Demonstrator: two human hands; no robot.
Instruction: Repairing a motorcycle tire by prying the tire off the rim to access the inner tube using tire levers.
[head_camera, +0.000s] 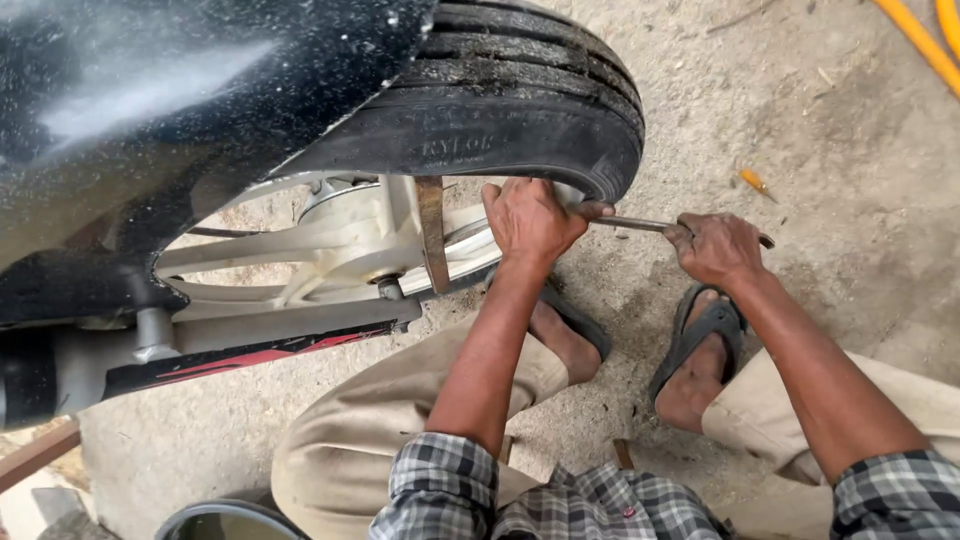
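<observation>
While the tyre lever (640, 224) sits wedged between tyre (520, 120) and rim (470, 245), tyre largely seated. Left hand (530, 222): grip pressed on tyre edge. Right hand (718, 248): closed around lever. Concrete floor (820, 130) beneath.

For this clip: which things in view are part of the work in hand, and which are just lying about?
In use:
- black rubber motorcycle tyre on its pale spoked alloy rim
- thin metal lever bar, held by the right hand
- left hand, pressed on the tyre edge
- flat rusty iron wedged at the rim

Lying about:
- yellow hose
- small orange scrap
- dark round container
</observation>
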